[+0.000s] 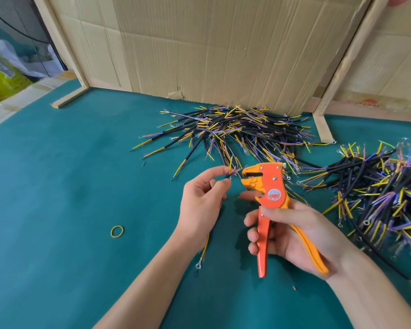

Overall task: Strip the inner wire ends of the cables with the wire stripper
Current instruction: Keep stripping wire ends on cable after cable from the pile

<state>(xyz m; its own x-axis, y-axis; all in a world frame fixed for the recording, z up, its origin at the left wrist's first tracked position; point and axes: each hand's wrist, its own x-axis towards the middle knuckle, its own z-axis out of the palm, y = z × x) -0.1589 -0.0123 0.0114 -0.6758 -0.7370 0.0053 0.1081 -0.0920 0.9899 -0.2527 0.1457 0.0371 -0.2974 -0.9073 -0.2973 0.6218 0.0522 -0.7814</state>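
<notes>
My left hand (pixel 201 198) pinches a short black cable between thumb and forefinger. Its coloured inner wire ends (pixel 230 172) stick up just left of the stripper's jaws. The cable's other end, a yellow wire with a ring terminal (pixel 203 251), hangs below my wrist. My right hand (pixel 294 231) grips the orange wire stripper (pixel 268 193) by its two handles, jaws pointing left and standing a little apart. A small gap separates the jaws from the wire ends.
A pile of black cables (pixel 235 131) with yellow and purple wires lies at the back by the cardboard wall (pixel 211 51). A second pile (pixel 384 191) fills the right side. A yellow rubber band (pixel 117 231) lies on the green mat (pixel 69 198).
</notes>
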